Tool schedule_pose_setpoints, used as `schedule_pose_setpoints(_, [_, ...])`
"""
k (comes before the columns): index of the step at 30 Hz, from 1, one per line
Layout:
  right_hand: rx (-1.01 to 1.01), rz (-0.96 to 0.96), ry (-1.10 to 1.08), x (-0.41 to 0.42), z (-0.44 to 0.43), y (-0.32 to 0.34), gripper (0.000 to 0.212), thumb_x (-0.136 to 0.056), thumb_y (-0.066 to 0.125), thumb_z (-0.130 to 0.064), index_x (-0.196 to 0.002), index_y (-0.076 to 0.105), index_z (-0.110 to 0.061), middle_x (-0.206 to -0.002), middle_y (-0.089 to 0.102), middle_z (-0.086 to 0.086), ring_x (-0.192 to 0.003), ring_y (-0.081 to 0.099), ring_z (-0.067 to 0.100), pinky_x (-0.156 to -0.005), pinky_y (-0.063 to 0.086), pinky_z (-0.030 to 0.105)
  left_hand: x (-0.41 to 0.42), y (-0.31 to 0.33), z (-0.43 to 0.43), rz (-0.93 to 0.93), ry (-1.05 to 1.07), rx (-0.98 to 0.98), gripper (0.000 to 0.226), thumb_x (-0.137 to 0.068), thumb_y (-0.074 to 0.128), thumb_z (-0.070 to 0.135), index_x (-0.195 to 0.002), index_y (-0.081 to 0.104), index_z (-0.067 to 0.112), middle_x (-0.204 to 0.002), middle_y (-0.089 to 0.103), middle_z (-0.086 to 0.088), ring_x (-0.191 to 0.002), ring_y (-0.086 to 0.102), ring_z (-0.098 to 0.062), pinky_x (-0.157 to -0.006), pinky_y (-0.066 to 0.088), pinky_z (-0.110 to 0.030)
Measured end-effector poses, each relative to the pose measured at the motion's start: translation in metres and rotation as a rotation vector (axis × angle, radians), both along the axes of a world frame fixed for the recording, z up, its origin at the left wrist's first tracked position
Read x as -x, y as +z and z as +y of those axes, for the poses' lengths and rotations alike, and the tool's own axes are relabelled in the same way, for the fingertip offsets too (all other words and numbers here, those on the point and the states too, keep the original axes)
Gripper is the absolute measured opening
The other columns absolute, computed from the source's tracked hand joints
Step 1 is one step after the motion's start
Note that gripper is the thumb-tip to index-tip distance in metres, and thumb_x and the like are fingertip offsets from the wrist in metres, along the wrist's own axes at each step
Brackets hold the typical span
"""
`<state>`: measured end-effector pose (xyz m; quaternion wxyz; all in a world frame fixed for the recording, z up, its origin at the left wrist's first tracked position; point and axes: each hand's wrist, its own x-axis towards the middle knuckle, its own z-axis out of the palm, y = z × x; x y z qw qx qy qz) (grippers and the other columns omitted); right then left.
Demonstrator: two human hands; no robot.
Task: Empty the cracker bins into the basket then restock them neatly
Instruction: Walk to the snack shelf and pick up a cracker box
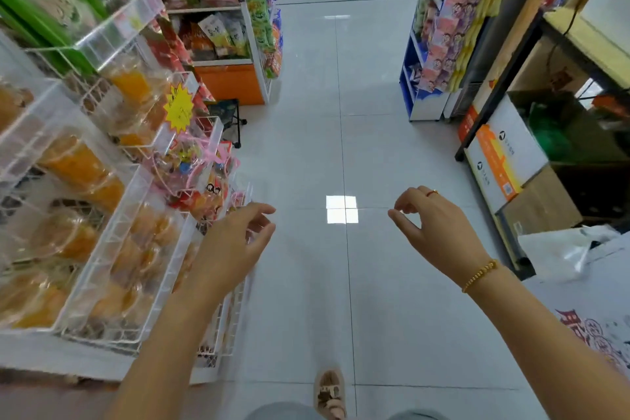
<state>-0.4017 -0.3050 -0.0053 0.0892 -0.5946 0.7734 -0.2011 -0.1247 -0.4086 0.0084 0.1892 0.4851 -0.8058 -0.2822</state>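
Two empty grips over a shop aisle. At 6 o'clock, a sandal (pixel 330 392) on the tiled floor (pixel 306 300). The left grip (pixel 235 242), fingers loosely curled and apart, hangs at the outer rim of the wire bins (pixel 110 239) at 9 o'clock, which hold packed crackers (pixel 133 297); contact cannot be told. The right grip (pixel 433 228), at 3 o'clock, is equally loose and holds nothing. No basket is in view. Probable risks: packs pulled out with nothing to receive them would fall to the floor, and a step forward could meet the stool (pixel 226 116) at 11 o'clock.
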Motion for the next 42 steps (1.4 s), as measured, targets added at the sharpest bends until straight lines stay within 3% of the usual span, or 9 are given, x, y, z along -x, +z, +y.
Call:
schedule_pose_setpoints(5, [0.049, 0.024, -0.03, 0.047, -0.069, 0.012, 0.015, -0.093, 0.056, -0.031, -0.094, 0.06, -0.016, -0.089, 0.058, -0.004, -0.08, 0.055, 0.014, -0.063, 0.038, 0.023, 0.043, 0.005, -0.08, 0.027, 0.018, 0.014, 0.021, -0.09, 0.061, 0.019, -0.11, 0.06, 0.022, -0.087, 0.062, 0.018, -0.086, 0.059, 0.005, -0.08, 0.052, -0.026])
schedule_pose_setpoints(11, [0.029, 0.032, -0.013, 0.104, -0.151, 0.004, 0.015, -0.094, 0.056, -0.03, -0.095, 0.06, -0.016, -0.088, 0.053, -0.007, -0.075, 0.051, 0.01, -0.056, 0.028, 0.011, 0.109, 0.002, -0.157, 0.016, 0.015, -0.002, 0.016, -0.091, 0.06, 0.02, -0.105, 0.058, 0.027, -0.087, 0.061, 0.019, -0.086, 0.058, 0.007, -0.076, 0.046, -0.014])
schedule_pose_setpoints(15, [0.019, 0.012, 0.048, 0.149, -0.222, -0.003, 0.018, -0.094, 0.054, -0.032, -0.097, 0.06, -0.016, -0.092, 0.057, -0.004, -0.079, 0.056, 0.015, -0.063, 0.041, 0.026, 0.16, -0.001, -0.206, 0.044, 0.076, 0.003, 0.017, -0.09, 0.061, 0.017, -0.104, 0.058, 0.026, -0.086, 0.062, 0.018, -0.084, 0.059, 0.006, -0.075, 0.045, -0.012])
schedule_pose_setpoints(17, [0.024, 0.012, 0.107, 0.173, -0.26, 0.0, 0.019, -0.095, 0.053, -0.033, -0.099, 0.06, -0.016, -0.093, 0.055, -0.005, -0.081, 0.055, 0.013, -0.066, 0.042, 0.026, 0.187, -0.001, -0.234, 0.054, 0.124, 0.027, 0.017, -0.089, 0.062, 0.015, -0.104, 0.06, 0.023, -0.085, 0.063, 0.015, -0.083, 0.06, 0.003, -0.077, 0.048, -0.017])
schedule_pose_setpoints(21, [-0.002, 0.025, 0.209, 0.214, -0.331, 0.01, 0.02, -0.097, 0.05, -0.035, -0.105, 0.058, -0.018, -0.098, 0.056, -0.006, -0.083, 0.052, 0.01, -0.068, 0.039, 0.022, 0.233, 0.007, -0.289, 0.043, 0.207, 0.033, 0.017, -0.09, 0.061, 0.014, -0.106, 0.061, 0.018, -0.085, 0.062, 0.009, -0.08, 0.057, 0.006, -0.068, 0.04, -0.003])
schedule_pose_setpoints(24, [-0.002, 0.02, 0.241, 0.235, -0.38, 0.012, 0.021, -0.096, 0.05, -0.034, -0.106, 0.059, -0.017, -0.098, 0.058, -0.004, -0.084, 0.055, 0.012, -0.069, 0.043, 0.024, 0.252, 0.01, -0.322, 0.043, 0.23, 0.034, 0.016, -0.09, 0.061, 0.014, -0.104, 0.059, 0.02, -0.084, 0.061, 0.011, -0.08, 0.056, 0.006, -0.069, 0.041, -0.004])
schedule_pose_setpoints(33, [-0.018, 0.002, 0.349, 0.254, -0.538, 0.003, 0.02, -0.096, 0.049, -0.035, -0.103, 0.058, -0.018, -0.093, 0.055, -0.008, -0.082, 0.053, 0.011, -0.064, 0.036, 0.024, 0.27, -0.008, -0.449, 0.044, 0.349, 0.037, 0.015, -0.089, 0.062, 0.014, -0.103, 0.06, 0.021, -0.086, 0.064, 0.008, -0.08, 0.059, 0.001, -0.071, 0.041, -0.005])
schedule_pose_setpoints(38, [-0.034, 0.001, 0.405, 0.242, -0.632, -0.008, 0.021, -0.097, 0.049, -0.035, -0.104, 0.059, -0.017, -0.097, 0.058, -0.005, -0.09, 0.055, 0.013, -0.069, 0.043, 0.027, 0.261, -0.018, -0.546, 0.065, 0.395, 0.035, 0.017, -0.09, 0.061, 0.015, -0.106, 0.063, 0.017, -0.089, 0.066, 0.006, -0.083, 0.062, -0.006, -0.075, 0.046, -0.015])
schedule_pose_setpoints(42, [-0.028, 0.016, 0.438, 0.228, -0.73, -0.008, 0.022, -0.096, 0.049, -0.034, -0.104, 0.059, -0.017, -0.098, 0.059, -0.003, -0.092, 0.055, 0.015, -0.073, 0.045, 0.029, 0.245, -0.018, -0.629, 0.081, 0.431, 0.043, 0.016, -0.089, 0.062, 0.014, -0.104, 0.061, 0.02, -0.085, 0.062, 0.015, -0.083, 0.06, 0.0, -0.073, 0.046, -0.012])
